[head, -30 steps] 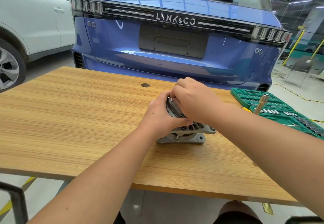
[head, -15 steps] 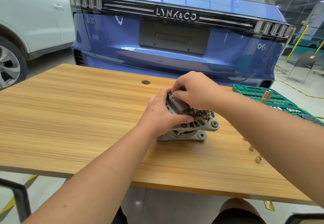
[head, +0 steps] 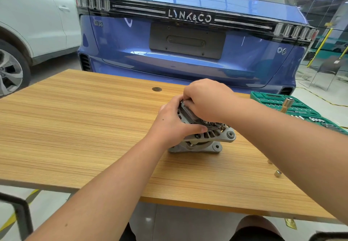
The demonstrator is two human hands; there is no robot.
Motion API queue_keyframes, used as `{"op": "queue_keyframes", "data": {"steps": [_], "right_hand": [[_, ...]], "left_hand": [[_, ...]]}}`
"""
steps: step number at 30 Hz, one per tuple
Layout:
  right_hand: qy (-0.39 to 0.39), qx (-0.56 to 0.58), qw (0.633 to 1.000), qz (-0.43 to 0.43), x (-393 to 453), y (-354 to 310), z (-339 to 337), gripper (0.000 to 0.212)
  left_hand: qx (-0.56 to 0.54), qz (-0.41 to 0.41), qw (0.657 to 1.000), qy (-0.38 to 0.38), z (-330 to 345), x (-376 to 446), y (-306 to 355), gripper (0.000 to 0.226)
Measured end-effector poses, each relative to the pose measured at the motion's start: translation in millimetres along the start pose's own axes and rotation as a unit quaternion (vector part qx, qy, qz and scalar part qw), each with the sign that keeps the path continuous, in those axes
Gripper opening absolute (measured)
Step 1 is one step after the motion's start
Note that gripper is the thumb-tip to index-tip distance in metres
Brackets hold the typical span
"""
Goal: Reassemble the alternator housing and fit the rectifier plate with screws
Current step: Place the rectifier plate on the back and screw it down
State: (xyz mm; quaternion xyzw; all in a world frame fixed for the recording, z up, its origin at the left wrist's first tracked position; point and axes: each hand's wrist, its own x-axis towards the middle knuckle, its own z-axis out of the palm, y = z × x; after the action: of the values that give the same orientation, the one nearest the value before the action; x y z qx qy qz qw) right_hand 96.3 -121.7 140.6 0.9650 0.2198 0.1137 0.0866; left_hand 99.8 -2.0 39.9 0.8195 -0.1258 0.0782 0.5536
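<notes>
On the worktop (head: 75, 127), the left hand (head: 173, 125) wraps the near-left side of the alternator (head: 205, 137), thumb curled across the vented housing — a grip clamped on the body. If that hold loosens while the other hand works on top, the alternator could rock on its narrow base and slide toward the near edge. The worktop's smooth grain would give it little to bite on.

The alternator stands a little right of the worktop's middle, resting on its lower mounting lugs. Its long axis, the shaft line, runs roughly up and down but tilts — the top face leans toward the left and slightly to the person. One bolt ear points right.

The right hand (head: 205, 101) comes over from above, fingers curled down onto the dark finned plate (head: 188, 113) at the top. Its grip looks pinched on the plate's far-left edge, though the fingertips are hidden. The likely fault here is a plate seated crooked: with the top face tilted and the holes covered by the hand, it could sit off its seats, and screws driven then might cross-thread.

Further right, small metal pieces (head: 277, 173) lie loose near the right forearm, which could sweep them off. The green socket case (head: 273, 99) sits at the far right edge.
</notes>
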Motion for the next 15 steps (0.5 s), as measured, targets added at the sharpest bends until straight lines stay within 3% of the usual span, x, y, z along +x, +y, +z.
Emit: {"op": "queue_keyframes", "data": {"steps": [5, 12, 15], "right_hand": [[-0.001, -0.001, 1.000, 0.016, 5, -1, 2, 0.014], [-0.017, 0.232, 0.970, 0.074, 5, 18, -4, 0.016], [-0.023, 0.253, 0.962, 0.097, 10, 22, -2, 0.016]], "left_hand": [[-0.003, -0.003, 1.000, 0.002, 1, -1, 1, 0.077], [-0.001, 0.000, 1.000, -0.010, 0, -2, 3, 0.101], [0.001, -0.006, 1.000, -0.011, 0, -3, 4, 0.104]]}}
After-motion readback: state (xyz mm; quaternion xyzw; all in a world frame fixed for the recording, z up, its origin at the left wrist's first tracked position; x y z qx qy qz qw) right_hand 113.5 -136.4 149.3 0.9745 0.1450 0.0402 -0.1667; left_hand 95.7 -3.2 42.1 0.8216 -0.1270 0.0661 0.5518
